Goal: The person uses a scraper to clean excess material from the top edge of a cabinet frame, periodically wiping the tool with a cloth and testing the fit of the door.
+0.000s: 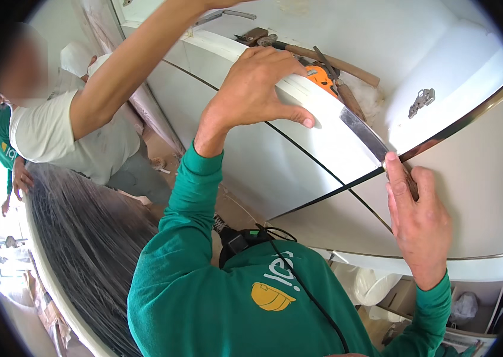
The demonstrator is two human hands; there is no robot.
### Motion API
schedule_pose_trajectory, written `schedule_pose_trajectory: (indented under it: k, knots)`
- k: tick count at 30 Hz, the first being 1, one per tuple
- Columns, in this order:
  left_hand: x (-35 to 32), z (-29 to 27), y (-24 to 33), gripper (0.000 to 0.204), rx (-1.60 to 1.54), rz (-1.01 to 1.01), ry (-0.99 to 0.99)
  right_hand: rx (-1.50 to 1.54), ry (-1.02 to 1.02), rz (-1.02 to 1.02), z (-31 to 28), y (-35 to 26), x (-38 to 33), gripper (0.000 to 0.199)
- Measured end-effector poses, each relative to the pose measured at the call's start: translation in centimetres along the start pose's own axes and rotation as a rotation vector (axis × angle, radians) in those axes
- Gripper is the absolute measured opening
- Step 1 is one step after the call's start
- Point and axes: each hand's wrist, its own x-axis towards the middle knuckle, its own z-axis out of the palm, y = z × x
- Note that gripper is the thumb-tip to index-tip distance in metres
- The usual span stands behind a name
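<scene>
My right hand (416, 217) is closed on the handle of a flat metal file (363, 134), with my thumb pressed along its near end. The file's dark blade lies along the white curved edge (329, 102) of a cabinet front. Across that same edge, farther left, rests my left hand (255, 89), fingers over the rim and thumb spread apart; nothing is held in it. Just behind the edge are an orange tool (321, 78), a hammer with a wooden handle (335, 60) and another wooden-handled tool (351, 101).
A co-worker in a pale shirt (55, 134) stands at the left, one arm stretched over the cabinet. A large dark curved panel (85, 238) stands below that person. A metal hinge (422, 103) is fixed inside the cabinet. Open shelves (472, 309) are at the lower right.
</scene>
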Motion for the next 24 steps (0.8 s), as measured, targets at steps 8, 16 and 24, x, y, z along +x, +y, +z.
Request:
schedule_pose_trajectory:
  k: [8, 16, 24]
  knots:
    - [0.3, 0.1, 0.0, 0.087, 0.001, -0.049, -0.044, -0.091, 0.045, -0.019, 1.1, -0.5, -0.5, 0.061]
    - [0.6, -2.5, 2.6, 0.055, -0.164, -0.093, -0.075, 0.314, 0.303, 0.295, 1.0, -0.8, -3.1, 0.055]
    - [6.0, -2.4, 5.8, 0.034, 0.020, 0.365, -0.386, 0.667, 0.497, 0.639, 2.5, -5.5, -9.4, 0.043]
